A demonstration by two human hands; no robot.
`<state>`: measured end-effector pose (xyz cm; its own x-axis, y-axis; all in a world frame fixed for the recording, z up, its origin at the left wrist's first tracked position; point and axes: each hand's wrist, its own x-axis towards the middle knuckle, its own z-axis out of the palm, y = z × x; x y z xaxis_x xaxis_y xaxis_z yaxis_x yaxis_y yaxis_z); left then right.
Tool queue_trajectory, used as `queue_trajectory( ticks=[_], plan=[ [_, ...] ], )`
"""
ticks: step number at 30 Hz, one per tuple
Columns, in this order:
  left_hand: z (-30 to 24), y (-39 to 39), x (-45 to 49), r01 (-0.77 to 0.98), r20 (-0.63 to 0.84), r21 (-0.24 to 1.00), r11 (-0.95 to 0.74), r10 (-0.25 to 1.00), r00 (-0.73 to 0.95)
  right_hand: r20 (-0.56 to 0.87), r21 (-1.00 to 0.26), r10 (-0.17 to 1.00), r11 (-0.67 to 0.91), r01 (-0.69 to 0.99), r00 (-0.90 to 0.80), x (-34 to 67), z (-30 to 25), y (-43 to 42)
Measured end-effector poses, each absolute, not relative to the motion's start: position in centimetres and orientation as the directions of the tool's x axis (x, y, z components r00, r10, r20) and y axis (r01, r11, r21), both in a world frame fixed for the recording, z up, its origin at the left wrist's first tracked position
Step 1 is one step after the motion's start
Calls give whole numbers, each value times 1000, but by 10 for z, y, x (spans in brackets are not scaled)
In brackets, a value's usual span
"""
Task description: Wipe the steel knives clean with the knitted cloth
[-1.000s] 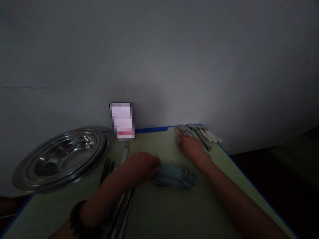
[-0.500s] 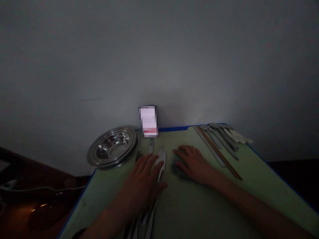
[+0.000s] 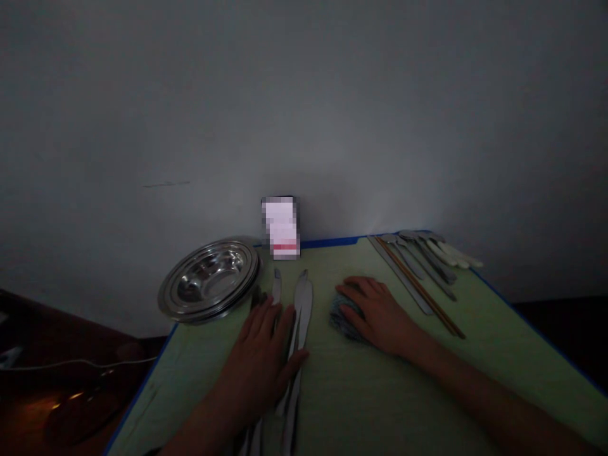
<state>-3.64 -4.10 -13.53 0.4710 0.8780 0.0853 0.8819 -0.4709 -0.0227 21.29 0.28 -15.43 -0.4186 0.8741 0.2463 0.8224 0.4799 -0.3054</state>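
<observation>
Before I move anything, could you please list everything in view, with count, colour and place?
wall: one, grey, behind everything
table: one, pale green with blue edging, in front of the wall
metal dishes: stacked, count unclear, silver, far left of table
phone: one, dark-edged with pale screen, upright at far edge
knives: several, partly hidden, silver, left of centre
cloth: one, blue-grey, centre
chopsticks: two, brown, right side
metal strip: one, silver, left of the chopsticks
spoons: several, silver, far right
white utensils: several, off-white, beyond the spoons
cable: one, white, lower left
left hand: one, bare, over the knives
right hand: one, bare, on the cloth
</observation>
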Motion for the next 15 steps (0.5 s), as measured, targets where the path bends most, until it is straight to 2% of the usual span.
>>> queue_trajectory(
  ticks=[3,6,11,15],
  plan=[
    [-124,-39,-25,910,34,24,-413,911,412,260,-297,873,479,826,-412,212,-156,3],
    [-112,-29,-11,919,-45,-2,-395,918,394,257,-294,871,484,824,-420,212,-158,4],
    [-97,-19,11,917,-236,-112,-382,907,349,246,-309,874,480,821,-419,212,-157,4],
    [-95,-13,21,907,-294,-113,-406,885,360,238,-318,876,479,819,-420,209,-158,4]
  ],
)
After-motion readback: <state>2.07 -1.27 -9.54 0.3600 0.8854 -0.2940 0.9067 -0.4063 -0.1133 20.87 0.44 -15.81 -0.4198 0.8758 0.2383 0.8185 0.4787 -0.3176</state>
